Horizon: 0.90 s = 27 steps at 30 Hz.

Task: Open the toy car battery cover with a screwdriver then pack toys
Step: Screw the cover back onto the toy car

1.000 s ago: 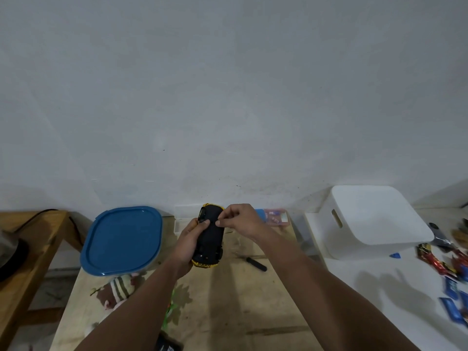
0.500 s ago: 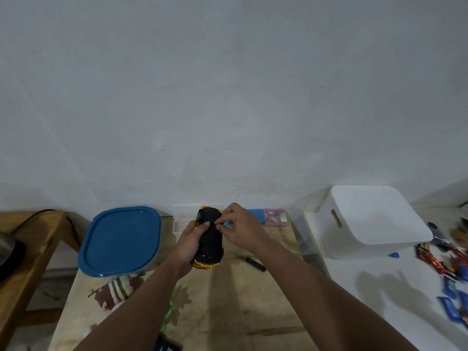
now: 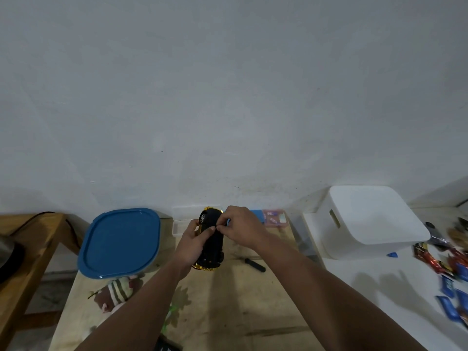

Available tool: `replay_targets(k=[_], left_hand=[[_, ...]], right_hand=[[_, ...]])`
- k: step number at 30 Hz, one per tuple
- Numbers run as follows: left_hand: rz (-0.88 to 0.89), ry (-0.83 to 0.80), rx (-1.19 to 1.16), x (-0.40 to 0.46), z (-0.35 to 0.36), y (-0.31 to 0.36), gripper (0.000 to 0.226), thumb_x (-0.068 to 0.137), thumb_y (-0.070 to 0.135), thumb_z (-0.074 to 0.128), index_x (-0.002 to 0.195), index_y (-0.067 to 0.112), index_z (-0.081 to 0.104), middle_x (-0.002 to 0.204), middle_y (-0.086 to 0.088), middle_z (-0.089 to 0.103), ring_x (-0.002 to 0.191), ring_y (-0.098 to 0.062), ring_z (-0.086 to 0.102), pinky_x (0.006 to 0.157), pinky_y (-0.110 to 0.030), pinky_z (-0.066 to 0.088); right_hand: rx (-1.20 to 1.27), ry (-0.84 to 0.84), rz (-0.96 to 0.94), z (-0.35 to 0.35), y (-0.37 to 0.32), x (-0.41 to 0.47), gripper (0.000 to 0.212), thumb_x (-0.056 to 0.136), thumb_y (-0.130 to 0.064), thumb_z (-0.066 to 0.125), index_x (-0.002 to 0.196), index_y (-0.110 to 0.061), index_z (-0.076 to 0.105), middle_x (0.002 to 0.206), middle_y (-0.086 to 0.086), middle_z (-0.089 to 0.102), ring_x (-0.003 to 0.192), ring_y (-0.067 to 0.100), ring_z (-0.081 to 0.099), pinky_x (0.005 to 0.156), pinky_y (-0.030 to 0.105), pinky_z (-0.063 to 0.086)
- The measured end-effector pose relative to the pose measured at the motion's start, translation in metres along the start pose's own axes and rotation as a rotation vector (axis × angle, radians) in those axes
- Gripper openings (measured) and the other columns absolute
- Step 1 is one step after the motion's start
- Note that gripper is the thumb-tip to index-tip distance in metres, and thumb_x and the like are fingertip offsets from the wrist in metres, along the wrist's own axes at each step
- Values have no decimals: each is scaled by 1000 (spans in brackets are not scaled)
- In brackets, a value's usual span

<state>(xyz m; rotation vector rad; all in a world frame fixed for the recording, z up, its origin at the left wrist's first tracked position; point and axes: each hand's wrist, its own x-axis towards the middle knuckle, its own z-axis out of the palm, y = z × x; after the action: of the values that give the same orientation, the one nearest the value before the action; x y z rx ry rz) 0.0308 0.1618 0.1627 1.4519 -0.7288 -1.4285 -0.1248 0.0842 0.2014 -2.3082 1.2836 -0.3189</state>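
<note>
Gripping the upturned car [image 3: 211, 243] above the desk [image 3: 253, 312], the left hand [image 3: 193, 240] steadies it while right fingers [image 3: 222, 225] pinch its underside; any loosened cover could drop toward the screwdriver [image 3: 255, 265] at 4 o'clock.

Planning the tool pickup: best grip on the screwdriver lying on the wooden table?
Take the screwdriver by its black handle, pinching across it from above. It lies flat on the wooden table, just right of the toy car, handle end nearest the right hand; its thin shaft offers little purchase.
</note>
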Motion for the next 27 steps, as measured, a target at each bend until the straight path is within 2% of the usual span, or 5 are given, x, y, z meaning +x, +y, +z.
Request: replay_targets(k=[9,13,18,23,27], left_hand=[[35,-11,53,-4,-1,0,27,99,24,69,124,23,61,109,-8,78,95,-25,77,91,-46,62],[38,-14,59,-7,-3,2,27,98,22,70,123,23,62,107,-8,78,94,-26,77,81,-38,61],[54,-42,65,-14,-2,5,28,97,21,72,123,27,64,106,-3,78,93,-20,77,76,-30,59],[52,-70,47,-17,0,7,29,96,20,73,122,28,64,106,-4,78,94,-21,77,76,-30,60],[41,-68,8,-17,0,4,28,96,15,73,122,22,67,104,-8,79,96,-27,76,79,-34,62]], right_hand=[[82,-31,70,-5,0,-1,8,87,-30,70,87,-24,76,95,-9,68,89,11,63,80,38,57],[127,-88,89,-9,-2,1,5,86,-25,74,87,-23,78,97,-7,65,92,13,63,82,36,56],[290,-216,109,-18,1,2,5,87,-17,74,84,-18,77,86,-10,68,93,10,63,76,21,46],[340,-245,122,-19,5,-3,11,89,-18,73,81,-24,74,86,-11,68,94,8,61,80,22,44],[325,-176,145,-17,3,-8,8,87,-19,74,80,-23,76,84,-17,65,93,7,60,83,28,47]])
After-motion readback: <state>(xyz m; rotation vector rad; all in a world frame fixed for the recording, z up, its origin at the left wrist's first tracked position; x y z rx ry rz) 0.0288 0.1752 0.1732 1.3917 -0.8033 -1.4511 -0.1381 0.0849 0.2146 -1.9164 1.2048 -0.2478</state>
